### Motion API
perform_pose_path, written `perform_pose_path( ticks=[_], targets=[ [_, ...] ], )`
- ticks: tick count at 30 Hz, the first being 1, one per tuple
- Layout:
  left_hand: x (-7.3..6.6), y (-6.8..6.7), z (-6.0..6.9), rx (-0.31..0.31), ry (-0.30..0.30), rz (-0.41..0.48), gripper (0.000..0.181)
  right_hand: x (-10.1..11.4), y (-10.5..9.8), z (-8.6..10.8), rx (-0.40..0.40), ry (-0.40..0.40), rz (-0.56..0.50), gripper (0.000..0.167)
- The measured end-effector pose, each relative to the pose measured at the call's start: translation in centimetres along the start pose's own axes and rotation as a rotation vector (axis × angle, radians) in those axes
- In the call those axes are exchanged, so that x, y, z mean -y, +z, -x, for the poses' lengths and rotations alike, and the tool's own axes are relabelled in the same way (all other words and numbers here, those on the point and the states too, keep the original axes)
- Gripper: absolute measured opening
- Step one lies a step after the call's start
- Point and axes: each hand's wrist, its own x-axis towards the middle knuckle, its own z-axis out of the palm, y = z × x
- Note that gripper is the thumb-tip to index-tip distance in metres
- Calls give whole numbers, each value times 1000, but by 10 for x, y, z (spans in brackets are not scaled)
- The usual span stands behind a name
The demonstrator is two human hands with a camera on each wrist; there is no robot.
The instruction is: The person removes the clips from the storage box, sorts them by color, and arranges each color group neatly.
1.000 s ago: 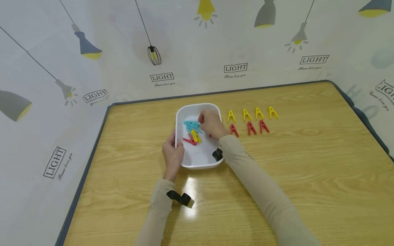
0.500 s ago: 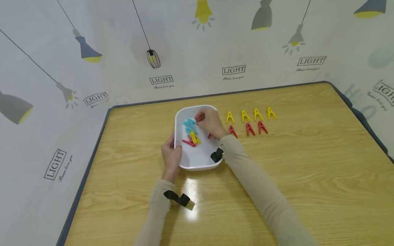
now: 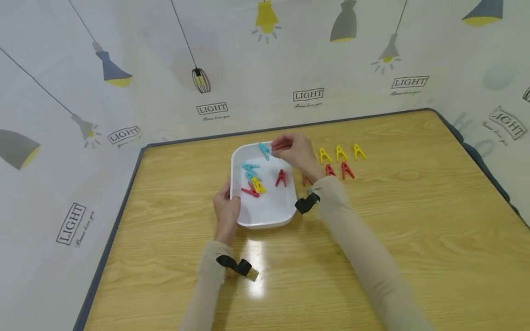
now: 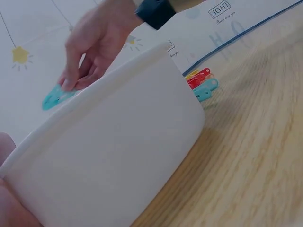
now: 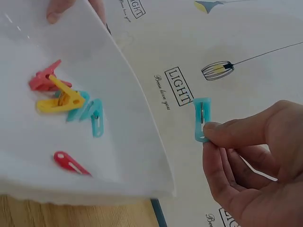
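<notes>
My right hand (image 3: 296, 149) pinches a light blue clothespin (image 5: 202, 119) between thumb and forefinger, above the far right part of a white tray (image 3: 269, 216). My left hand (image 3: 226, 209) grips the tray's left side, thumb over the rim. Inside the tray lie a few light blue clothespins (image 3: 250, 168), a yellow clothespin (image 3: 258, 185) on top of a red clothespin (image 3: 250, 190), and a separate red clothespin (image 3: 281, 178) to the right. The left wrist view shows the tray's outer wall (image 4: 118, 137) and the held clothespin above its rim.
Right of the tray, yellow clothespins (image 3: 340, 153) stand in a row on the wooden table (image 3: 393, 220), with red clothespins (image 3: 347, 170) in a nearer row. A light blue clothespin (image 3: 309, 191) is partly hidden by my right wrist. A printed wall (image 3: 256, 101) borders the far edge.
My right hand has lifted from the blue clothespins and moved back and right, now carrying one of them. The red clothespin it covered in the tray shows fully. My left hand keeps its grip.
</notes>
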Motion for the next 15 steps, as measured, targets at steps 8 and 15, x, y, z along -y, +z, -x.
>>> perform_pose_path(
  ticks=[8, 15],
  targets=[
    [2, 0, 1, 7, -2, -45, 71, -21, -37, 18, -47, 25, 21, 20],
    [-1, 1, 1, 9, -8, -42, 71, -36, -59, 31, -75, -15, 23, 20]
  ],
)
